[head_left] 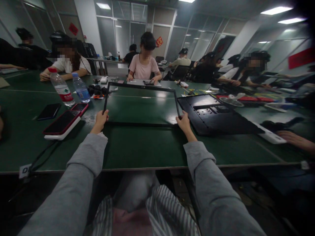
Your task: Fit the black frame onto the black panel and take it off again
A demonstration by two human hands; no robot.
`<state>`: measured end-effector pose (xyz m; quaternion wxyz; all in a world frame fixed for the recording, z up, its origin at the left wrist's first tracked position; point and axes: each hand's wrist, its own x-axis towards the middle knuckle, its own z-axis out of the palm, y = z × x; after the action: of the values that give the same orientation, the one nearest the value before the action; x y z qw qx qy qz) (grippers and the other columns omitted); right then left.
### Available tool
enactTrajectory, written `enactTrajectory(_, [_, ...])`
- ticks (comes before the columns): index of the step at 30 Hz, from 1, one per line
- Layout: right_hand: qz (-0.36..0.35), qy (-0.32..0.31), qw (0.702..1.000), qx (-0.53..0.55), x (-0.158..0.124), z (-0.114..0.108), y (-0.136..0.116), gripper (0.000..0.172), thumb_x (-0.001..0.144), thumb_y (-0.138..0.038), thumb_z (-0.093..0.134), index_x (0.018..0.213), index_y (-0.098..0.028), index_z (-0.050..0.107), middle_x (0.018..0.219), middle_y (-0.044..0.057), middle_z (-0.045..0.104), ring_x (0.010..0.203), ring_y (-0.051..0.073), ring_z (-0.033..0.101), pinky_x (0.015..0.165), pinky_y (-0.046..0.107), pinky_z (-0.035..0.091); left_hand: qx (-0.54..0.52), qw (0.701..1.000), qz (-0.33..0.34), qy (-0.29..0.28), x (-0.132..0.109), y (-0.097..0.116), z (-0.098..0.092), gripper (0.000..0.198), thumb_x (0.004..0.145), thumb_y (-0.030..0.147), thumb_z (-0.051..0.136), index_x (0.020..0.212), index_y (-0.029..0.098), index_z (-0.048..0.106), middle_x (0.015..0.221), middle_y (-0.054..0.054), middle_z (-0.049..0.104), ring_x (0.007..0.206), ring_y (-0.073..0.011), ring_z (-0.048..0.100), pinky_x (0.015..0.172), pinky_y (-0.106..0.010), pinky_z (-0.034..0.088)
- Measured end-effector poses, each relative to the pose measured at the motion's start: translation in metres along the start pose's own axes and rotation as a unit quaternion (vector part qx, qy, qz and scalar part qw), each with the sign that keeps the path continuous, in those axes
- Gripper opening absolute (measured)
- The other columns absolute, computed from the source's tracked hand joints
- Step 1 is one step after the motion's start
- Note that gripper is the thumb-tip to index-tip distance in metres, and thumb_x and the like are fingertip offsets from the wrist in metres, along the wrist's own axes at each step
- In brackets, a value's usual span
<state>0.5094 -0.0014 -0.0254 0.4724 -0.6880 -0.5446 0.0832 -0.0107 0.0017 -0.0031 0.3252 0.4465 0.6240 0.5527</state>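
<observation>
A thin black screen bezel (140, 124), an open rectangular frame, is held up between my two hands over the green table. My left hand (100, 120) grips its left side bar near the lower corner. On the opposite side bar, my right hand (184, 121) is closed around the lower right part. The table shows through the bezel's opening. Just right of my right hand lies a large black plastic panel (216, 119), probably a monitor back cover, with a cut-out and metal parts showing in it.
To the left are a phone on a white power bank (64, 122), a dark phone (49, 111) and two water bottles (61, 88) (80, 88). A white power strip (272, 135) sits by a neighbour's hand (296, 140). Across the green table (145, 147), a person in pink (144, 64) works.
</observation>
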Motion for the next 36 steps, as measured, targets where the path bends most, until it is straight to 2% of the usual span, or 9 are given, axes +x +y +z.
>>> enactTrajectory(3, [-0.007, -0.041, 0.999, 0.022, 0.004, 0.009, 0.010, 0.061, 0.086, -0.031, 0.064, 0.144, -0.011, 0.062, 0.113, 0.019, 0.078, 0.117, 0.036, 0.074, 0.114, 0.059, 0.054, 0.112, 0.993, 0.009, 0.021, 0.004, -0.005, -0.002, 0.020, 0.099, 0.031, 0.061, 0.082, 0.021, 0.061, 0.070, -0.002, 0.065, 0.064, -0.0167, 0.063, 0.065, -0.026, 0.048])
enactTrajectory(5, [-0.020, -0.047, 0.998, 0.025, 0.005, 0.011, 0.014, 0.056, 0.087, -0.027, 0.061, 0.141, -0.013, 0.066, 0.123, 0.019, 0.078, 0.125, 0.034, 0.073, 0.117, 0.057, 0.053, 0.218, 0.975, 0.036, 0.028, 0.003, -0.007, -0.004, 0.022, 0.101, 0.031, 0.057, 0.085, 0.020, 0.069, 0.083, -0.010, 0.074, 0.082, -0.0236, 0.072, 0.076, -0.031, 0.051])
enactTrajectory(8, [-0.024, -0.042, 0.999, -0.003, 0.005, 0.012, 0.017, 0.055, 0.088, -0.025, 0.058, 0.141, -0.018, 0.069, 0.137, 0.016, 0.077, 0.135, 0.033, 0.069, 0.122, 0.058, 0.050, 0.337, 0.938, 0.073, 0.035, -0.004, -0.005, -0.006, 0.033, 0.103, 0.037, 0.055, 0.106, 0.017, 0.081, 0.109, -0.019, 0.081, 0.110, -0.0345, 0.074, 0.091, -0.040, 0.052])
enactTrajectory(11, [-0.008, -0.047, 0.997, -0.055, 0.003, 0.011, 0.016, 0.055, 0.090, -0.025, 0.058, 0.143, -0.021, 0.072, 0.139, 0.014, 0.077, 0.138, 0.034, 0.068, 0.123, 0.060, 0.048, 0.394, 0.916, 0.075, 0.030, -0.014, 0.000, -0.006, 0.045, 0.103, 0.040, 0.053, 0.123, 0.014, 0.083, 0.121, -0.024, 0.079, 0.118, -0.0399, 0.071, 0.097, -0.046, 0.052])
enactTrajectory(17, [0.036, -0.085, 0.983, -0.161, 0.002, 0.011, 0.004, 0.053, 0.098, -0.025, 0.055, 0.148, -0.019, 0.071, 0.146, 0.016, 0.074, 0.142, 0.036, 0.066, 0.123, 0.057, 0.047, 0.425, 0.902, 0.068, 0.029, -0.029, 0.012, -0.005, 0.046, 0.097, 0.043, 0.058, 0.119, 0.013, 0.085, 0.116, -0.026, 0.077, 0.124, -0.0466, 0.064, 0.103, -0.053, 0.050])
enactTrajectory(23, [0.041, -0.079, 0.984, -0.155, 0.001, 0.012, -0.001, 0.052, 0.095, -0.025, 0.059, 0.145, -0.020, 0.073, 0.145, 0.014, 0.075, 0.138, 0.033, 0.068, 0.121, 0.053, 0.049, 0.406, 0.911, 0.071, 0.027, -0.035, 0.019, -0.006, 0.045, 0.095, 0.050, 0.061, 0.116, 0.017, 0.085, 0.113, -0.023, 0.076, 0.122, -0.0463, 0.063, 0.104, -0.055, 0.050])
enactTrajectory(29, [0.013, -0.047, 0.990, -0.129, 0.004, 0.014, 0.007, 0.056, 0.087, -0.028, 0.061, 0.140, -0.019, 0.074, 0.131, 0.015, 0.078, 0.129, 0.035, 0.068, 0.117, 0.057, 0.051, 0.382, 0.917, 0.104, 0.042, -0.028, 0.012, -0.004, 0.052, 0.099, 0.052, 0.061, 0.134, 0.018, 0.079, 0.136, -0.025, 0.070, 0.135, -0.0467, 0.054, 0.112, -0.060, 0.045])
enactTrajectory(31, [0.011, -0.052, 0.990, -0.131, 0.005, 0.014, 0.011, 0.059, 0.083, -0.025, 0.061, 0.141, -0.019, 0.073, 0.128, 0.015, 0.078, 0.128, 0.037, 0.067, 0.117, 0.059, 0.050, 0.384, 0.913, 0.137, 0.017, -0.023, 0.010, -0.001, 0.051, 0.102, 0.049, 0.059, 0.140, 0.019, 0.077, 0.146, -0.023, 0.067, 0.141, -0.0445, 0.051, 0.115, -0.061, 0.042])
enactTrajectory(36, [-0.002, -0.060, 0.991, -0.117, 0.007, 0.017, 0.017, 0.064, 0.078, -0.023, 0.062, 0.141, -0.019, 0.072, 0.130, 0.016, 0.075, 0.132, 0.038, 0.063, 0.117, 0.061, 0.050, 0.369, 0.871, 0.265, -0.185, -0.025, 0.011, 0.013, 0.048, 0.099, 0.059, 0.071, 0.136, 0.030, 0.079, 0.146, -0.011, 0.071, 0.146, -0.0378, 0.050, 0.121, -0.059, 0.036])
